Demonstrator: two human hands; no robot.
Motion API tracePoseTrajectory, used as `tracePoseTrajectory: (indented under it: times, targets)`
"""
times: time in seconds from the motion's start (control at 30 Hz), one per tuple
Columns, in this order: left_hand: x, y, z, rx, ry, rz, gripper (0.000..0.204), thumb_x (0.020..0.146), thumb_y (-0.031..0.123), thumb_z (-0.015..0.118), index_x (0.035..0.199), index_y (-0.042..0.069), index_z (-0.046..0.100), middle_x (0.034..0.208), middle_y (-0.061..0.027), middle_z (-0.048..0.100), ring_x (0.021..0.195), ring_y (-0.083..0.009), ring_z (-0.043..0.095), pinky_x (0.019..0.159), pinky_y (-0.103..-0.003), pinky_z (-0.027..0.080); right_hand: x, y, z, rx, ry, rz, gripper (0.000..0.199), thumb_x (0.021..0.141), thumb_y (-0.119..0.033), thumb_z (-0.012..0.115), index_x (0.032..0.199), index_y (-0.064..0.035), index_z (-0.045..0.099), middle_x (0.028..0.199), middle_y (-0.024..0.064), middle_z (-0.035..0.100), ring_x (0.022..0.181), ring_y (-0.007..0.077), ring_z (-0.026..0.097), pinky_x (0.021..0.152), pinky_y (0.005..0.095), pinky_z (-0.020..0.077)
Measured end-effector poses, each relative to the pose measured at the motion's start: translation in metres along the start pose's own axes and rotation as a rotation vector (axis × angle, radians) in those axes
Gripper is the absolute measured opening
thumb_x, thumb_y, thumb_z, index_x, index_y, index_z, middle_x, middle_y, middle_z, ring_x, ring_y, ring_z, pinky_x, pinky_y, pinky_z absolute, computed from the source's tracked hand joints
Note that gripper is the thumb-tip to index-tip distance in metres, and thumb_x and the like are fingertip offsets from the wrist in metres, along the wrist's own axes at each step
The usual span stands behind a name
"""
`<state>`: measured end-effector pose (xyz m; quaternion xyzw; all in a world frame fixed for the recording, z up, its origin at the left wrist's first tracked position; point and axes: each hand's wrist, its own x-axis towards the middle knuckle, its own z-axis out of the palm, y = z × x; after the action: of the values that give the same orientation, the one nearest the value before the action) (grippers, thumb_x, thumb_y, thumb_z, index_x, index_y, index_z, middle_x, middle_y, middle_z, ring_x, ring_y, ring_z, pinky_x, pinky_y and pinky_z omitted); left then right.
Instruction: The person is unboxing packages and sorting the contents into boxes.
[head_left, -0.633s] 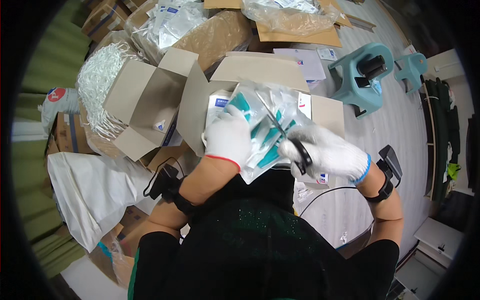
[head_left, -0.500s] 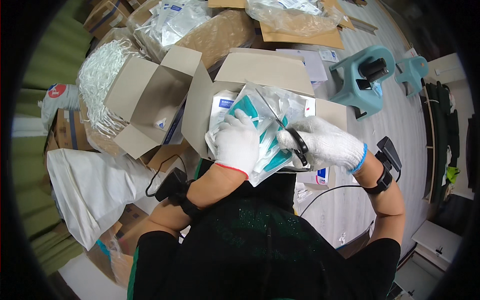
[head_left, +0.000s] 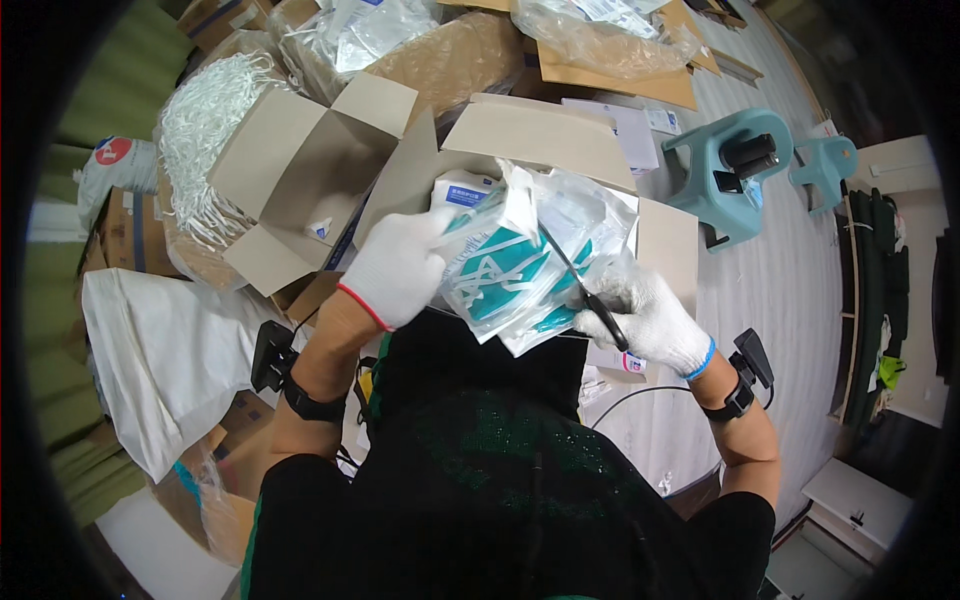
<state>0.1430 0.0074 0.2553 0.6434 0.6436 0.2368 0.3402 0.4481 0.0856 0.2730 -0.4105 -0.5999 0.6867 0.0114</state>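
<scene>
In front of me, over an open carton [head_left: 540, 140], lies a clear plastic pouch [head_left: 480, 318] with flat teal pieces and white straps inside. My left hand [head_left: 395, 268], in a white knit glove with a red cuff, is closed on the pouch's left edge, its fingertips partly hidden behind the plastic. A crumpled white and clear flap stands up at the pouch's top. In my right hand [head_left: 650, 322], gloved in white with a blue cuff, is a pair of scissors [head_left: 566, 258]. Their dark handles sit in its fingers, and the blades point up and left across the pouch.
Left of the carton stands a second open box [head_left: 315, 190] with a small white packet inside. Behind it is a heap of white cords [head_left: 212, 150]. A white sack [head_left: 165, 360] lies to the left. At the right stand a teal stool [head_left: 715, 165] and a smaller one [head_left: 825, 165].
My left hand has moved left from on top of the pouch to its left edge. The pouch has shifted, and its top flap now stands up. The right hand with the scissors has moved slightly down.
</scene>
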Motion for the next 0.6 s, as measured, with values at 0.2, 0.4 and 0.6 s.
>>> tracePoseTrajectory:
  times: [0.2, 0.4, 0.6]
  targets:
    - [-0.026, 0.017, -0.042, -0.503, 0.132, -0.058, 0.03, 0.093, 0.014, 0.063, 0.114, -0.006, 0.067, 0.101, -0.0177, 0.073, 0.089, -0.0267, 0.068, 0.081, -0.038, 0.053, -0.001, 0.008, 0.005, -0.194, 0.041, -0.161, 0.046, 0.085, -0.021, 0.085, 0.121, 0.0004, 0.068, 0.097, 0.0036, 0.066, 0.088, 0.0112, 0.061, 0.082, 0.0298, 0.052]
    - [-0.058, -0.038, -0.128, -0.512, 0.687, 0.256, 0.047, 0.099, 0.02, 0.068, 0.134, -0.01, 0.059, 0.13, -0.0117, 0.065, 0.115, -0.0221, 0.062, 0.102, -0.033, 0.047, -0.002, 0.017, 0.011, -0.247, 0.12, -0.18, 0.044, 0.085, -0.018, 0.082, 0.122, 0.0001, 0.067, 0.088, 0.0043, 0.069, 0.075, 0.0118, 0.062, 0.075, 0.0292, 0.0542]
    - [-0.033, -0.158, -0.133, 0.099, 0.783, -0.39, 0.04, 0.092, 0.018, 0.068, 0.129, 0.002, 0.067, 0.119, -0.0187, 0.071, 0.109, -0.0342, 0.069, 0.098, -0.041, 0.052, 0.002, 0.022, 0.008, -0.309, 0.158, -0.218, 0.048, 0.083, -0.027, 0.085, 0.119, 0.0002, 0.067, 0.082, 0.0032, 0.066, 0.072, 0.0107, 0.06, 0.069, 0.0296, 0.0516]
